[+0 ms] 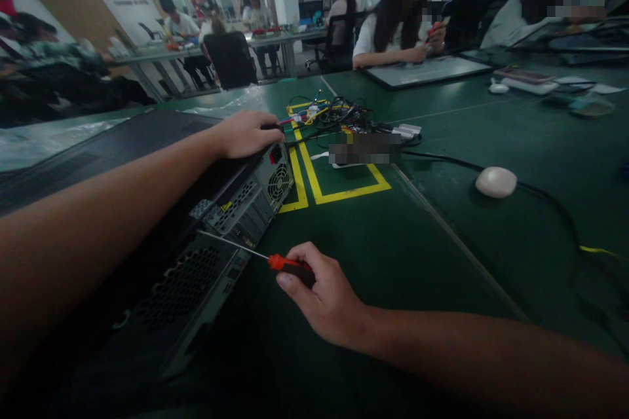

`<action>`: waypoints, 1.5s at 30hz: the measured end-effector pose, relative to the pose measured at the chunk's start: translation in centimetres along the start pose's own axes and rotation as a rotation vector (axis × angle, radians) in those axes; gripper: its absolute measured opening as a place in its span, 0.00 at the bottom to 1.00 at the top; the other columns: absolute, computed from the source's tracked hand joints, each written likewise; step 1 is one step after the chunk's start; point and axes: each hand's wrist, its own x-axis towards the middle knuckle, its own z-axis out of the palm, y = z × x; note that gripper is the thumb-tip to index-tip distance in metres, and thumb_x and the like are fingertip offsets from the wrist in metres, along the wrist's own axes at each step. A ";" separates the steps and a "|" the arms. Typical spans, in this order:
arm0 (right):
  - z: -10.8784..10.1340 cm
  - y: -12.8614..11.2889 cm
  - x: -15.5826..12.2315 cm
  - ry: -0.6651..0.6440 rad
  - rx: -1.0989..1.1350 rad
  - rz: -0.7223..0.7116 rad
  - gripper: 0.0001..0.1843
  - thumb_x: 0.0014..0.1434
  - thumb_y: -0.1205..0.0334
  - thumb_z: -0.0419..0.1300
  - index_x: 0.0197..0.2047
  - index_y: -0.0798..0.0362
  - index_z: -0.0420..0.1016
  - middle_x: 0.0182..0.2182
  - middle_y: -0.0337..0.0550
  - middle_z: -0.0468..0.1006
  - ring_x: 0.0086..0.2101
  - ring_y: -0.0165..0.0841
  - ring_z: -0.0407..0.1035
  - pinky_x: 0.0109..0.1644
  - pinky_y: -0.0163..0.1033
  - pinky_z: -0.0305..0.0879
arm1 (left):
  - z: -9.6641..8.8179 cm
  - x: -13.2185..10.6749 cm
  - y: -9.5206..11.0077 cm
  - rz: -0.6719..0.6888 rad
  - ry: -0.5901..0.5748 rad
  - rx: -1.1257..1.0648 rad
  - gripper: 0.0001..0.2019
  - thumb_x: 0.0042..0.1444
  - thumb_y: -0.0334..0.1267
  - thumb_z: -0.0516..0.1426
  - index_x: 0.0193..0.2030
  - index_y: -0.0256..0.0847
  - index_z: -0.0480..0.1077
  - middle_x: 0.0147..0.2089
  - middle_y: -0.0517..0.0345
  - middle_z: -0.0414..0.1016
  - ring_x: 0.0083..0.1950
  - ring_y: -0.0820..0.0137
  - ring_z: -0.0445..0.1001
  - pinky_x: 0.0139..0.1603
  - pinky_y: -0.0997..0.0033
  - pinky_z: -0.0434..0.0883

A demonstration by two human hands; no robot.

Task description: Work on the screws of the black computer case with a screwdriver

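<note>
A black desktop computer case (pixel 147 222) lies on its side on the green table, its rear panel with fan grille (pixel 279 182) facing right. My left hand (pixel 248 133) rests on the case's far top edge, fingers curled down over it. My right hand (pixel 322 298) is closed on a screwdriver (pixel 282 262) with a red and black handle. Its thin shaft points left, with the tip touching the rear panel near the upper edge.
A tangle of cables (pixel 339 114) lies inside yellow tape markings (pixel 339 190) beyond the case. A white mouse (pixel 496 181) with a black cord sits to the right. Other people sit working at the far side and at tables behind.
</note>
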 end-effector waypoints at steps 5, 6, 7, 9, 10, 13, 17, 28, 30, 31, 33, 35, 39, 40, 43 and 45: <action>0.1 0.1 0.1 0.014 -0.040 -0.076 0.09 0.74 0.56 0.57 0.44 0.52 0.74 0.33 0.39 0.73 0.34 0.33 0.68 0.40 0.38 0.63 | -0.1 -0.1 0.2 -0.009 0.011 0.022 0.28 0.61 0.58 0.48 0.53 0.45 0.80 0.50 0.47 0.81 0.52 0.52 0.77 0.53 0.57 0.70; 0.1 0.2 0.2 0.008 -0.051 -0.088 0.12 0.75 0.56 0.55 0.42 0.52 0.74 0.33 0.39 0.73 0.34 0.33 0.68 0.41 0.39 0.63 | -0.2 -0.2 0.3 -0.013 0.007 0.024 0.28 0.61 0.58 0.48 0.53 0.45 0.80 0.50 0.47 0.81 0.53 0.52 0.77 0.53 0.57 0.70; 0.1 0.2 0.2 0.002 -0.060 -0.094 0.14 0.76 0.56 0.53 0.40 0.52 0.73 0.32 0.40 0.72 0.34 0.33 0.68 0.41 0.39 0.63 | -0.3 -0.2 0.4 -0.017 0.004 0.023 0.29 0.61 0.58 0.48 0.54 0.45 0.80 0.51 0.47 0.81 0.53 0.51 0.77 0.54 0.57 0.70; 0.2 0.1 0.3 -0.011 -0.058 -0.080 0.17 0.77 0.56 0.49 0.38 0.51 0.72 0.31 0.39 0.70 0.32 0.32 0.66 0.39 0.39 0.63 | -0.4 -0.2 0.5 -0.014 -0.008 0.017 0.29 0.61 0.58 0.48 0.55 0.43 0.80 0.52 0.46 0.81 0.54 0.50 0.77 0.54 0.57 0.70; 0.2 0.1 0.3 -0.017 -0.043 -0.059 0.16 0.77 0.56 0.49 0.40 0.51 0.72 0.30 0.38 0.69 0.31 0.31 0.65 0.38 0.38 0.62 | -0.4 -0.2 0.5 -0.013 -0.010 0.013 0.30 0.61 0.58 0.49 0.56 0.43 0.80 0.52 0.45 0.81 0.54 0.50 0.76 0.54 0.56 0.70; 0.4 0.0 0.2 -0.026 0.003 0.001 0.07 0.71 0.57 0.58 0.48 0.50 0.69 0.32 0.35 0.70 0.30 0.30 0.64 0.35 0.37 0.61 | -0.4 -0.2 0.5 -0.020 -0.008 -0.003 0.29 0.61 0.57 0.49 0.58 0.43 0.79 0.52 0.46 0.81 0.55 0.50 0.76 0.55 0.56 0.69; 0.6 0.0 0.1 -0.016 0.000 0.070 0.11 0.65 0.61 0.64 0.46 0.49 0.65 0.33 0.34 0.70 0.31 0.30 0.65 0.36 0.36 0.61 | -0.2 -0.1 0.4 -0.027 0.013 -0.022 0.29 0.61 0.56 0.51 0.60 0.44 0.79 0.54 0.48 0.81 0.57 0.48 0.75 0.57 0.55 0.68; 0.6 0.3 0.2 -0.008 -0.003 0.032 0.06 0.67 0.62 0.62 0.44 0.49 0.68 0.31 0.34 0.70 0.30 0.29 0.65 0.35 0.35 0.60 | -0.1 -0.2 0.3 0.016 0.061 -0.025 0.26 0.62 0.54 0.52 0.58 0.42 0.79 0.54 0.49 0.80 0.56 0.51 0.75 0.56 0.58 0.68; 0.6 0.4 0.1 -0.007 0.003 0.021 0.06 0.67 0.63 0.62 0.44 0.49 0.68 0.31 0.33 0.70 0.29 0.29 0.64 0.34 0.35 0.60 | 0.0 -0.3 0.2 0.030 0.073 -0.028 0.26 0.62 0.53 0.51 0.57 0.42 0.79 0.54 0.49 0.80 0.55 0.52 0.75 0.56 0.58 0.68; 0.6 0.4 0.1 -0.005 0.005 0.019 0.06 0.66 0.63 0.62 0.44 0.49 0.68 0.31 0.33 0.69 0.29 0.29 0.64 0.34 0.35 0.59 | 0.0 -0.3 0.2 0.036 0.074 -0.030 0.26 0.62 0.53 0.51 0.57 0.41 0.79 0.53 0.48 0.81 0.55 0.52 0.75 0.55 0.59 0.68; 0.6 0.3 0.2 0.007 0.001 0.019 0.06 0.66 0.63 0.62 0.44 0.49 0.68 0.31 0.33 0.69 0.29 0.29 0.64 0.34 0.35 0.60 | 0.0 -0.3 0.2 0.042 0.068 -0.031 0.26 0.62 0.52 0.52 0.57 0.41 0.79 0.54 0.48 0.81 0.54 0.52 0.75 0.55 0.59 0.68; 0.5 0.2 0.2 0.009 -0.006 0.020 0.06 0.66 0.63 0.62 0.44 0.49 0.68 0.31 0.34 0.70 0.29 0.29 0.64 0.34 0.35 0.60 | 0.0 -0.3 0.2 0.042 0.066 -0.033 0.26 0.62 0.52 0.52 0.57 0.41 0.79 0.53 0.48 0.81 0.54 0.53 0.76 0.55 0.59 0.68; 0.3 0.1 0.1 -0.009 0.000 0.017 0.05 0.67 0.61 0.62 0.44 0.50 0.69 0.31 0.34 0.70 0.29 0.29 0.64 0.33 0.34 0.60 | 0.0 -0.3 0.1 0.028 0.093 -0.032 0.25 0.62 0.52 0.52 0.56 0.42 0.80 0.51 0.48 0.81 0.53 0.53 0.76 0.55 0.59 0.68; 0.3 0.1 0.1 -0.004 0.002 0.015 0.05 0.67 0.62 0.62 0.44 0.50 0.69 0.30 0.33 0.69 0.28 0.28 0.64 0.33 0.34 0.60 | 0.0 -0.3 0.0 0.030 0.095 -0.032 0.25 0.62 0.52 0.52 0.56 0.42 0.80 0.51 0.48 0.81 0.53 0.53 0.76 0.54 0.59 0.68; 0.3 0.1 0.0 0.004 0.005 0.016 0.05 0.67 0.62 0.62 0.43 0.50 0.69 0.30 0.33 0.68 0.28 0.28 0.63 0.33 0.34 0.60 | 0.0 -0.2 0.0 0.046 0.085 -0.034 0.25 0.62 0.52 0.52 0.57 0.42 0.80 0.51 0.49 0.82 0.53 0.54 0.76 0.54 0.60 0.69; 0.3 0.1 0.1 0.006 -0.002 0.021 0.05 0.67 0.62 0.62 0.44 0.51 0.69 0.31 0.33 0.69 0.28 0.28 0.64 0.33 0.35 0.60 | 0.0 -0.2 0.0 0.046 0.082 -0.031 0.26 0.61 0.52 0.53 0.57 0.42 0.80 0.51 0.49 0.82 0.53 0.54 0.76 0.54 0.60 0.69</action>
